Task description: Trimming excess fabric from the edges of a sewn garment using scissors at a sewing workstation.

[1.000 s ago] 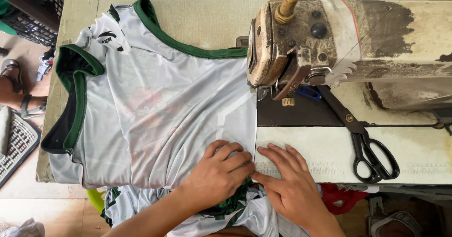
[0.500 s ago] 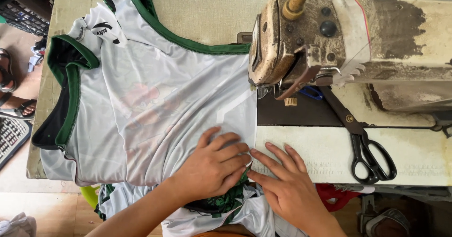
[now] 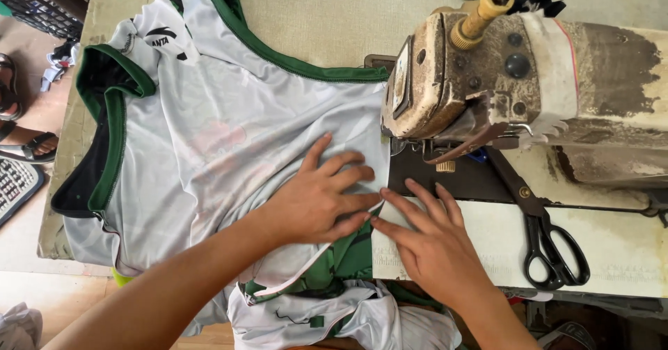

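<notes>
At the centre of the frame, the left hand (image 3: 321,195) lies flat and open, palm down, fingers spread and pointing right, pressing the white jersey (image 3: 229,141) against the table; it grips nothing. Just beside it, at lower centre right, the right hand (image 3: 430,242) also lies open and flat, fingers pointing toward the upper left, their tips touching the right edge of the jersey where it folds over near the left hand's fingertips. The jersey spreads from that edge across the left half of the frame, with green trim (image 3: 278,51) running along its upper border and a dark green-edged armhole (image 3: 97,148) at far left. More of the white and green fabric bunches below the hands at the bottom centre, hanging off the front of the table. Directly above the right hand, in the upper right of the frame, stands a worn, cream-coloured sewing machine (image 3: 487,85), its head just beside the jersey's right edge. Black-handled scissors (image 3: 539,232) lie on the pale table (image 3: 626,252) to the right of the right hand, blades pointing up toward the machine. At the far left edge, a sandalled foot (image 3: 24,145) rests on the floor.
</notes>
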